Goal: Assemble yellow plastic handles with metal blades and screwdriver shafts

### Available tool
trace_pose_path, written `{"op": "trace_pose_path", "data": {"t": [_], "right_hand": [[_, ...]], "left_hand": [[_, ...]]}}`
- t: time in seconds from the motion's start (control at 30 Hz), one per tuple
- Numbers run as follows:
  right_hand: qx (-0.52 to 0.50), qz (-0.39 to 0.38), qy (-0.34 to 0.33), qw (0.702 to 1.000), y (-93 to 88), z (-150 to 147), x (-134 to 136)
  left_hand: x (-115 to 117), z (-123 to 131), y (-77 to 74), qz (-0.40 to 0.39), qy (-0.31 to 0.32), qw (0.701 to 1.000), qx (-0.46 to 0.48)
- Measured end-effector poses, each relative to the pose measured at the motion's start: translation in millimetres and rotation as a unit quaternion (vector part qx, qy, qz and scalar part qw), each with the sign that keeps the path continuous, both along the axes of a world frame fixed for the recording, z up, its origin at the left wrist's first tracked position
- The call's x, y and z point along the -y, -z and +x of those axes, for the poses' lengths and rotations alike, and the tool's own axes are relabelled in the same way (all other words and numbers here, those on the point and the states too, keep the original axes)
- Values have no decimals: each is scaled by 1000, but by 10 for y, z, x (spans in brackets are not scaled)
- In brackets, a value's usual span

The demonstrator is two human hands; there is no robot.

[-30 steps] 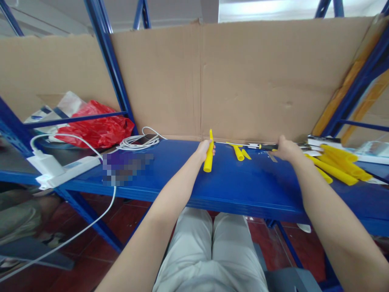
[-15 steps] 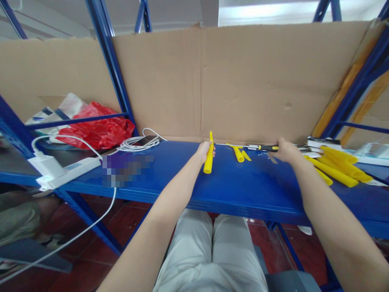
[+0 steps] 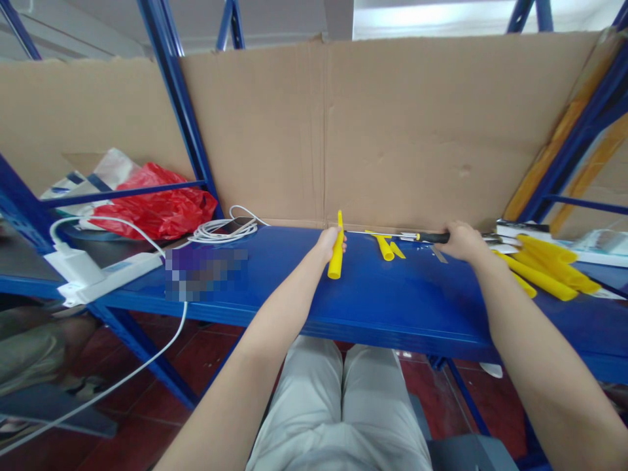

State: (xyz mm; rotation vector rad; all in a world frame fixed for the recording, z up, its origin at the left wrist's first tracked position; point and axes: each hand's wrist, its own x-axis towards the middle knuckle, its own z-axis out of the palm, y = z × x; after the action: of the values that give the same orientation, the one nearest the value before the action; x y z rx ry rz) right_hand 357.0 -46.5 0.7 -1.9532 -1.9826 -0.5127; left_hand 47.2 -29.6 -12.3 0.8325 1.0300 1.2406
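Observation:
My left hand (image 3: 330, 244) is closed around a yellow tapered tube (image 3: 335, 263), its wide open end toward me and its narrow end pointing up and away. My right hand (image 3: 464, 241) is closed on the black handle of a long screwdriver (image 3: 432, 238). The thin metal shaft runs leftward across the back of the bench to the tube; whether its tip touches the tube cannot be made out. Between the hands lie a short yellow tube piece (image 3: 385, 248) and a thin yellow scrap (image 3: 397, 250). A small flat grey strip (image 3: 439, 254) lies just left of my right hand.
Several yellow tubes (image 3: 544, 280) are piled at the right of the blue bench (image 3: 383, 307). At left are coiled white cable (image 3: 206, 232), a phone (image 3: 240, 227), a power strip (image 3: 122, 278) and a red plastic bag (image 3: 154, 203). Cardboard (image 3: 392, 131) walls the back.
The screwdriver handle looks slightly turned in my right hand, its yellow stripe near the fingers no longer showing. My left hand and the tube stay almost where they were.

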Motion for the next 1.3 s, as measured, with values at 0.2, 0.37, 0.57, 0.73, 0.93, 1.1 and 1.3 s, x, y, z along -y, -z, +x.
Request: {"op": "trace_pose_path", "data": {"t": [0.2, 0.37, 0.57, 0.73, 0.93, 1.1, 1.3], "right_hand": [[-30, 28, 58, 997, 85, 9, -44], [-12, 14, -15, 1000, 87, 85, -114], [-1, 28, 9, 1000, 65, 55, -58], [-24, 8, 45, 999, 98, 23, -52], [-17, -20, -13, 1000, 82, 60, -95], [17, -3, -21, 1000, 74, 79, -92], [-4, -12, 34, 999, 111, 68, -78]], "left_hand": [[30, 14, -16, 7, -2, 1000, -21], [57, 14, -33, 4, -9, 999, -38], [63, 28, -31, 6, -6, 999, -40], [50, 24, -27, 9, -1, 999, -46], [74, 21, -44, 10, -5, 998, -56], [96, 30, -50, 4, -1, 998, -57], [44, 23, -34, 3, 6, 998, -63]]}}
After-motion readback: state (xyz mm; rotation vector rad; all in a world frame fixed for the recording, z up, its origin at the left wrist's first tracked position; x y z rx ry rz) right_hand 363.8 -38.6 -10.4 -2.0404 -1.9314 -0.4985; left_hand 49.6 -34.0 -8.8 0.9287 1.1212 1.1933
